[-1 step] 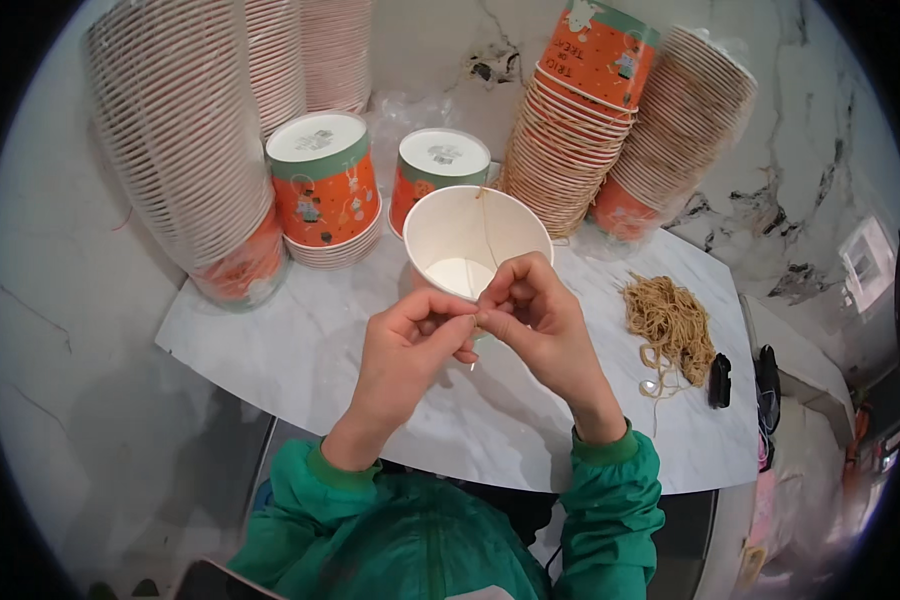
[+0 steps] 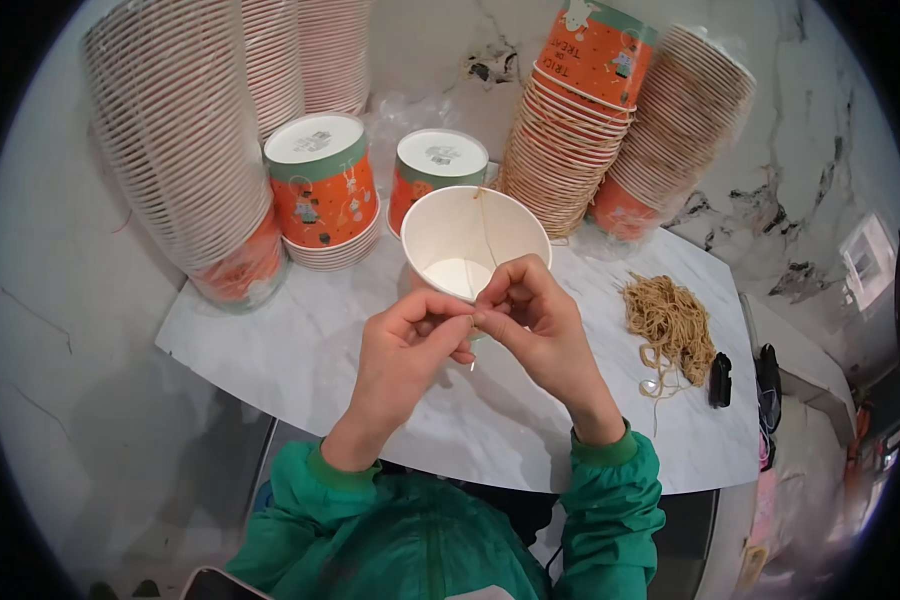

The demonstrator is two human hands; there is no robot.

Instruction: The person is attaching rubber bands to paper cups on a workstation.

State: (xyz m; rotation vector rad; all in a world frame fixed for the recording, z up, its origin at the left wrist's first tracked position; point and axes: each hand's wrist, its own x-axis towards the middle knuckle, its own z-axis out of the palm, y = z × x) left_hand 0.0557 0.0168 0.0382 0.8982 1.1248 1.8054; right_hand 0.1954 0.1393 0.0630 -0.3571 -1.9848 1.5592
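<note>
An open white-lined paper bucket (image 2: 435, 235) stands upright in front of me on the marble-patterned table (image 2: 270, 355). A thin tan string (image 2: 486, 226) is fixed at its far rim and runs down across the inside toward my fingers. At the near rim, my left hand (image 2: 395, 355) is closed, thumb and finger pinching the string's end. My right hand (image 2: 540, 330) pinches the string too, its fingertips touching those of the left. The exact spot where they grip is mostly hidden. A short pale tip pokes out below the left fingers.
Tall stacks of white-rimmed buckets (image 2: 175, 130) rise at the left. Upside-down orange buckets (image 2: 322, 205) stand behind the open one. A stack with tan strings (image 2: 567, 140) leans at the back right, beside a bagged stack (image 2: 685, 120). Right lie a string heap (image 2: 670, 325) and a black object (image 2: 720, 380).
</note>
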